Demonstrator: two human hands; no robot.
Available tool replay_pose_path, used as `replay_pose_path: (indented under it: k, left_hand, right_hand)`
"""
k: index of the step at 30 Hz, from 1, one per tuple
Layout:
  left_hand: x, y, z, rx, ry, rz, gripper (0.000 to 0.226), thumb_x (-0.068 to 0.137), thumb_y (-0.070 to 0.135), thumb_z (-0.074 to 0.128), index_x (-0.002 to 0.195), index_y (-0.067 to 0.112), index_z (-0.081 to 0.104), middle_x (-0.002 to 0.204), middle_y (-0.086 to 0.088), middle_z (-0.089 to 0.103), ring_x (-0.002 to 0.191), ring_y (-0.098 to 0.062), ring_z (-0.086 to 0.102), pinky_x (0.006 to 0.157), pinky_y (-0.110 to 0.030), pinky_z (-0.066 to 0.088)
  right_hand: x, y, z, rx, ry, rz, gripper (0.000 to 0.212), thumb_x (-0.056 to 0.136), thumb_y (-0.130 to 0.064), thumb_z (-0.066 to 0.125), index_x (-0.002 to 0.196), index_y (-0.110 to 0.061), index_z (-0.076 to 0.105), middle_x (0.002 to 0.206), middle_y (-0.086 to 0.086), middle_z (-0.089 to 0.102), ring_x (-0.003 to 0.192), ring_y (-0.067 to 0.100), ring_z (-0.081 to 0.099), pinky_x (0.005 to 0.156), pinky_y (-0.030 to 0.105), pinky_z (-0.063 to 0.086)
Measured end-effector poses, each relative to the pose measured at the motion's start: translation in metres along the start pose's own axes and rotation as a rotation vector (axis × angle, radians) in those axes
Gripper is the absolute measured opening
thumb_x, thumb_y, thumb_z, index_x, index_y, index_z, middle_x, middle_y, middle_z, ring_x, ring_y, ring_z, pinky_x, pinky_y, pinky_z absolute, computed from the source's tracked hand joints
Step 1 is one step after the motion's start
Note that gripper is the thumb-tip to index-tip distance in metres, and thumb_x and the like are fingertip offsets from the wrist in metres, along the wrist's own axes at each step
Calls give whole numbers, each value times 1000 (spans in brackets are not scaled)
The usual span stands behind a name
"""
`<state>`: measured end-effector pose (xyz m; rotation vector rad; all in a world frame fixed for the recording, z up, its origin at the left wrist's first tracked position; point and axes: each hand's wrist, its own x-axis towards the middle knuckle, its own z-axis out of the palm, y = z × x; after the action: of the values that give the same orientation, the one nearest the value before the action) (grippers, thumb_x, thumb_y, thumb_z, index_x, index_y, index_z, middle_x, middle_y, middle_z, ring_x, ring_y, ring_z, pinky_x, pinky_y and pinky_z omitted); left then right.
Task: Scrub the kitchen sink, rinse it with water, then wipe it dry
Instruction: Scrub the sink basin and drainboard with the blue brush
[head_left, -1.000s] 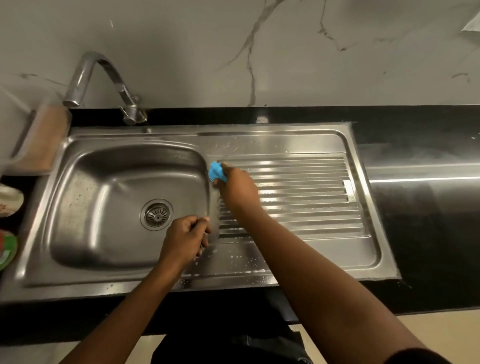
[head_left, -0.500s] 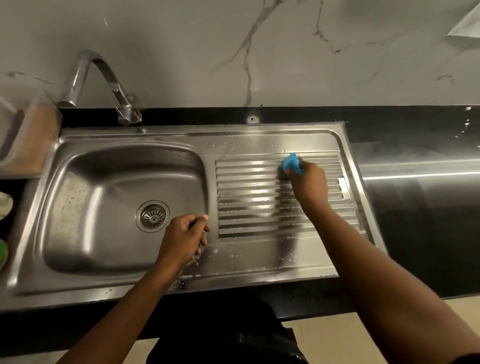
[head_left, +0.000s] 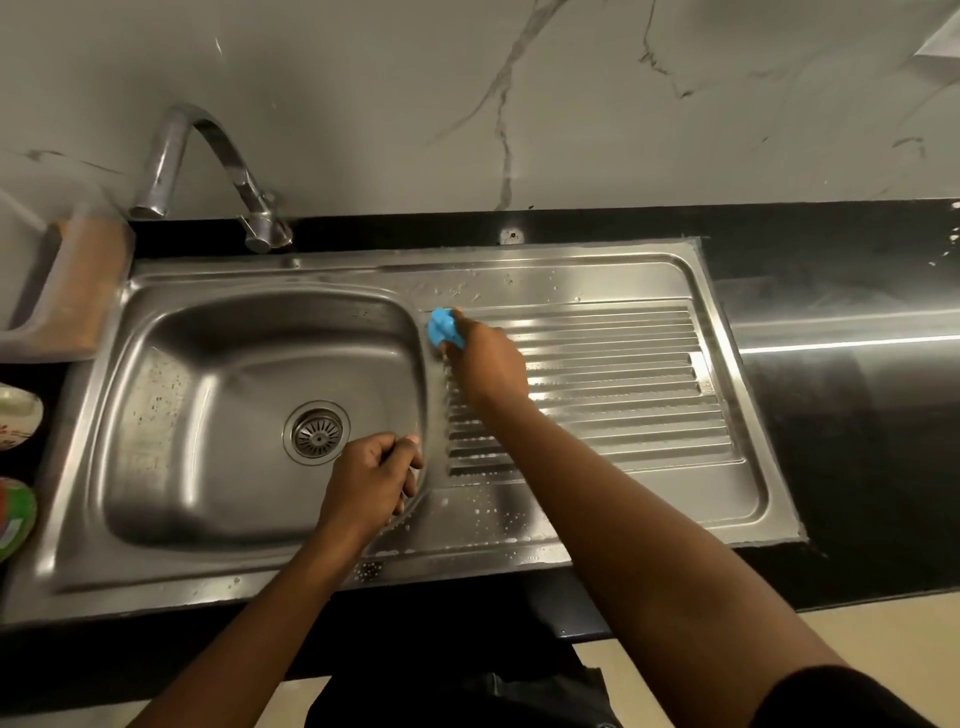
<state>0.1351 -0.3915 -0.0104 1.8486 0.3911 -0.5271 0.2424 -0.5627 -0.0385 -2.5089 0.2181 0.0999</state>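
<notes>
Sink (head_left: 78, 467): sitting left, suds clinging.
Left hand (head_left: 371, 478): clenching, holding nothing, resting on basin's right rim.
Blue scrubber (head_left: 442, 326): pressing on drainboard (head_left: 623, 415) corner beside basin.
Right hand (head_left: 488, 364): gripping the scrubber.

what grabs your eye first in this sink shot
The bright blue scrubber gripped in the right hand stands out, pressed on the left end of the ribbed drainboard. Next, the curled left hand sits at the basin's right rim near the drain, with the curved tap behind.
</notes>
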Motion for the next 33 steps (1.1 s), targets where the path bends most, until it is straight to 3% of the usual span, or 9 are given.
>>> replay_pose_path:
  k: [4, 8, 11, 14, 17, 20, 24, 28, 33]
  left_hand:
    - [2, -1, -1, -2, -10, -6, 36, 105, 30, 59, 80, 7, 69, 59, -8, 64, 45, -19, 51, 43, -24, 38]
    - [4, 1, -2, 0, -23, -5, 36, 106, 29, 59, 80, 5, 68, 58, -8, 63, 44, -20, 50, 42, -22, 37]
    - [6, 2, -8, -7, -7, 1, 36, 105, 29, 59, 81, 4, 69, 58, -8, 64, 44, -20, 50, 42, -22, 37]
    - [7, -1, -14, -6, -7, -6, 36, 106, 31, 58, 83, 5, 70, 60, -9, 65, 46, -21, 51, 44, -23, 38]
    - [8, -4, -15, 11, -9, -5, 37, 106, 31, 58, 82, 7, 70, 60, -10, 66, 46, -20, 51, 45, -24, 39]
    - [9, -2, -9, 9, -3, -11, 36, 106, 31, 58, 81, 7, 70, 59, -10, 65, 45, -20, 51, 45, -24, 38]
    - [9, 3, 5, 5, -13, -17, 36, 105, 31, 59, 80, 7, 70, 59, -10, 64, 45, -20, 50, 46, -26, 39]
    - [11, 8, 15, -9, -22, 1, 37, 106, 30, 59, 79, 6, 69, 58, -10, 64, 42, -19, 49, 46, -25, 38]
    - [13, 11, 19, -15, -33, 14, 36, 105, 29, 59, 79, 7, 70, 58, -9, 65, 42, -18, 50, 46, -25, 39]
  right_hand:
    - [-2, 61, -40, 101, 122, 168, 47, 104, -36, 59, 150, -29, 53, 118, 4, 74, 96, 20, 71, 80, 36, 57]
    - [-3, 121, -90, 67, 252, 333, 42, 102, -31, 64, 142, -18, 60, 119, 10, 74, 105, 29, 71, 88, 48, 59]
    - [-1, 123, -95, 65, 293, 400, 38, 103, -27, 62, 139, -16, 61, 116, 8, 73, 100, 26, 71, 84, 45, 61]
    - [3, 96, -75, 56, 268, 377, 30, 102, -25, 60, 131, -18, 64, 106, 6, 74, 91, 25, 70, 79, 45, 60]
    - [2, 54, -43, 88, 189, 310, 29, 105, -26, 56, 133, -24, 64, 99, -2, 70, 80, 13, 66, 60, 25, 45]
    - [3, 12, -13, 88, 95, 165, 39, 106, -25, 53, 146, -24, 56, 114, 1, 72, 99, 19, 70, 68, 25, 44]
    - [5, -22, 0, -1, -16, 50, 48, 106, -25, 57, 153, -21, 48, 121, 8, 71, 97, 22, 69, 75, 32, 52]
    - [4, 13, -20, 38, -8, 84, 49, 105, -32, 59, 153, -28, 49, 126, 6, 72, 105, 24, 70, 80, 34, 51]
    - [1, 112, -96, 72, 161, 275, 24, 102, -29, 62, 123, -24, 70, 109, 3, 76, 100, 25, 71, 79, 35, 52]
